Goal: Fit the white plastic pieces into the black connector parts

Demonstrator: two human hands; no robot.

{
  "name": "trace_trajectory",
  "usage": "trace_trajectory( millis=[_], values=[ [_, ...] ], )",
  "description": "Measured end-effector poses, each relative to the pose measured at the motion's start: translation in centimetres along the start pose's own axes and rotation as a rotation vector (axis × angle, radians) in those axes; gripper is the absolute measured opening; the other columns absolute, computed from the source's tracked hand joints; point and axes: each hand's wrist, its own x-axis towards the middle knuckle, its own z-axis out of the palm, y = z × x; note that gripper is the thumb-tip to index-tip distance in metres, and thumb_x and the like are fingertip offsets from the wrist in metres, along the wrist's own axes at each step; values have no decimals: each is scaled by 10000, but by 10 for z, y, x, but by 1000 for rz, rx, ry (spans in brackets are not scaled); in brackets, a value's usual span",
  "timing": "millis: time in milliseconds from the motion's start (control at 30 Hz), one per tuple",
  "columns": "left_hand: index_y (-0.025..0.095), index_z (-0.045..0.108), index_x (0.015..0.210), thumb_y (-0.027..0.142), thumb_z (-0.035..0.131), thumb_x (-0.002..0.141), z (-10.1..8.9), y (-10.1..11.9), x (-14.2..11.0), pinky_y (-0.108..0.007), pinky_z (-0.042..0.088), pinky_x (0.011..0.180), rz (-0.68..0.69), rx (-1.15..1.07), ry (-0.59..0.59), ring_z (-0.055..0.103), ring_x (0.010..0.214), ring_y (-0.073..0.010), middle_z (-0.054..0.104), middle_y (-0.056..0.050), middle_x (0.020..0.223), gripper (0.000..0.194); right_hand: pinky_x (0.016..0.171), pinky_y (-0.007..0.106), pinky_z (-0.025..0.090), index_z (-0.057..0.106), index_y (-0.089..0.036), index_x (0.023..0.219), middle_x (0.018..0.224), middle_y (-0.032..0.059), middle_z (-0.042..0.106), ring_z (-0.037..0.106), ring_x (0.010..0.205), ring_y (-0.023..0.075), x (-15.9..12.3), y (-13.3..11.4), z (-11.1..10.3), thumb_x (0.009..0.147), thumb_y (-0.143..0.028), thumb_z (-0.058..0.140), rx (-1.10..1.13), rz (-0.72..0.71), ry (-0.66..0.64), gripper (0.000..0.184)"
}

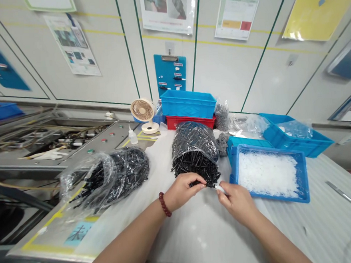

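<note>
My left hand (184, 190), with a dark red bead bracelet at the wrist, pinches a small black part (209, 184) between thumb and fingers. My right hand (238, 201) grips a white cylindrical piece (220, 189), its tip close to the black part. I cannot tell whether the two pieces touch. Just behind my hands, a clear plastic bag (192, 138) lies on its side, its mouth towards me and full of thin black stick-like parts (192, 164). To the right stands a blue tray (305, 178) holding a heap of small white translucent pieces (267, 175).
A second bag of black parts (130, 166) lies to the left. Behind are a small fan (144, 111), a squeeze bottle (132, 136), a blue bin (188, 104) over a red bin (175, 122), and another blue bin (317, 143). Tweezers (347, 197) lie at the right.
</note>
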Motion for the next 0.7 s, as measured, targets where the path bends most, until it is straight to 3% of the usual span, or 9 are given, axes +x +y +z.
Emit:
trace_trajectory(
  millis=[200,567,700],
  values=[
    [157,644,863,229,492,854,6,-3,-3,-241,461,731,125,143,-103,604,782,-152,663,-64,850,168,491,252,166,556,-198,679,554,0,595,542,537,139,-1,-7,1,813,-288,442,-161,-9,-32,198],
    [170,654,851,213,544,827,12,-3,-4,-224,466,732,71,127,-118,618,758,-145,679,-36,827,121,490,252,156,568,-202,663,570,13,622,563,560,150,-2,-8,4,828,-366,469,-191,17,-63,252],
    [166,648,919,223,516,851,11,-5,-3,-231,462,752,94,154,-125,611,797,-151,672,-50,875,159,497,237,183,569,-200,736,602,5,622,560,582,147,-1,-10,2,837,-304,450,-142,-1,-79,188]
  ],
)
